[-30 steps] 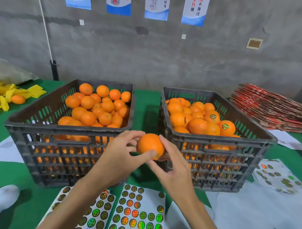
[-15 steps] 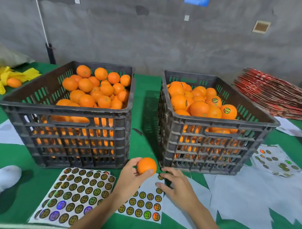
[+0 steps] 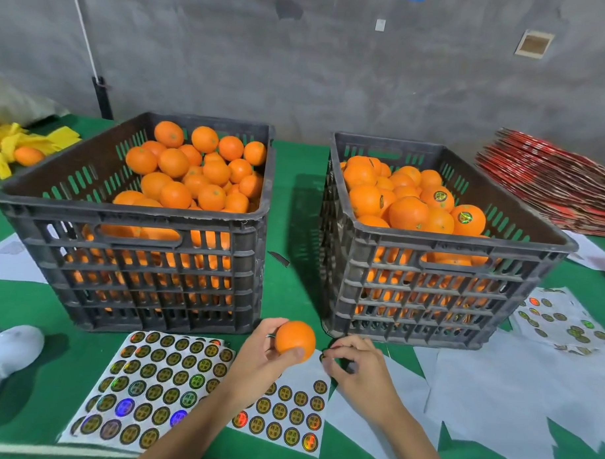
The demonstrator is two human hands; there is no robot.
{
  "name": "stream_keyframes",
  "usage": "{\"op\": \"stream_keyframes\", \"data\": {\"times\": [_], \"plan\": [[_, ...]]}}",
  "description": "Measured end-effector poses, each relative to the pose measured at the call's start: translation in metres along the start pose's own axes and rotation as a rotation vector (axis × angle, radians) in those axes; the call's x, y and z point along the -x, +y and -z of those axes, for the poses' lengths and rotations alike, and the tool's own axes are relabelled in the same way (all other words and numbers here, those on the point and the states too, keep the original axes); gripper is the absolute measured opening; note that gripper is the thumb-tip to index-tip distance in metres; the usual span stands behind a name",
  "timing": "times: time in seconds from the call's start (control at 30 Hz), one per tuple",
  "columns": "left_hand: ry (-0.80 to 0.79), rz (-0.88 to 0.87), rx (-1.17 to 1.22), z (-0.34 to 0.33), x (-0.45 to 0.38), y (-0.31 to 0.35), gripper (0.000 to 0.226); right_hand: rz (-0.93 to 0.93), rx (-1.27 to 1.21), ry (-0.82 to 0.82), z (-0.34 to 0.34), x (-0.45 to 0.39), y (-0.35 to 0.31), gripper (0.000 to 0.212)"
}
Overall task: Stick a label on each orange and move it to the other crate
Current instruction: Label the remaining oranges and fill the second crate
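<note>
Left hand (image 3: 259, 356) holds one orange (image 3: 295, 337) above the near sticker sheet (image 3: 287, 414), in front of the gap between the left crate (image 3: 149, 258) and right crate (image 3: 429, 288): thumb under the fruit, fingers curled behind it. Right hand (image 3: 354, 368) just right of the orange, fingertips pinched together at the sheet's far edge; whether they hold a label can't be told.

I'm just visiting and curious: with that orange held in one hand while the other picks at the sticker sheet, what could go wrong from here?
1. The left hand grips the orange with only a few fingers, so it could slip and roll off.
2. The right hand pinches at the edge of the sticker sheet; a label might tear or fold onto itself.
3. The right crate is heaped near its rim, so an added orange might roll out.
</note>
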State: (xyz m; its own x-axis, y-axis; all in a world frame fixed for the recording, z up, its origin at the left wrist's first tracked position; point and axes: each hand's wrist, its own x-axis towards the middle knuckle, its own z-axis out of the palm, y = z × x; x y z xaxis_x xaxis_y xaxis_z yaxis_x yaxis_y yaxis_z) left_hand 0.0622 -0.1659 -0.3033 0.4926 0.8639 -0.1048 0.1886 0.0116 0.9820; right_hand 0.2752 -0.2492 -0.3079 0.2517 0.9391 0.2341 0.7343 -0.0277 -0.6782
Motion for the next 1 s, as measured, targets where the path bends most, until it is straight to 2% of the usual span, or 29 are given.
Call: {"op": "stream_keyframes", "data": {"times": [0.03, 0.17, 0.3, 0.43, 0.6, 0.73, 0.87, 1.0], "plan": [[0.002, -0.004, -0.007, 0.000, 0.000, 0.000, 0.055, 0.017, 0.024, 0.003, 0.000, 0.000, 0.001, 0.017], [0.007, -0.016, -0.012, 0.000, 0.003, 0.000, 0.053, 0.044, 0.124, -0.069, -0.001, 0.002, 0.000, 0.042], [0.015, -0.006, -0.001, 0.000, 0.005, 0.001, 0.055, 0.030, 0.106, -0.057, -0.002, -0.001, -0.001, 0.031], [0.001, 0.002, -0.001, 0.000, 0.007, 0.004, 0.055, 0.030, 0.085, -0.016, -0.005, -0.001, -0.003, 0.010], [0.019, 0.011, -0.009, -0.001, 0.007, 0.005, 0.054, -0.024, 0.037, 0.013, -0.005, -0.001, -0.004, 0.016], [0.067, -0.002, 0.020, -0.005, 0.002, 0.016, 0.061, -0.048, -0.146, 0.142, 0.005, -0.008, -0.027, 0.016], [0.125, -0.074, 0.086, -0.007, -0.005, 0.049, 0.062, 0.060, -0.232, 0.343, 0.016, -0.024, -0.077, 0.010], [0.203, -0.186, 0.206, -0.005, -0.005, 0.092, 0.049, 0.110, -0.353, 0.448, 0.029, -0.042, -0.124, 0.011]]}}
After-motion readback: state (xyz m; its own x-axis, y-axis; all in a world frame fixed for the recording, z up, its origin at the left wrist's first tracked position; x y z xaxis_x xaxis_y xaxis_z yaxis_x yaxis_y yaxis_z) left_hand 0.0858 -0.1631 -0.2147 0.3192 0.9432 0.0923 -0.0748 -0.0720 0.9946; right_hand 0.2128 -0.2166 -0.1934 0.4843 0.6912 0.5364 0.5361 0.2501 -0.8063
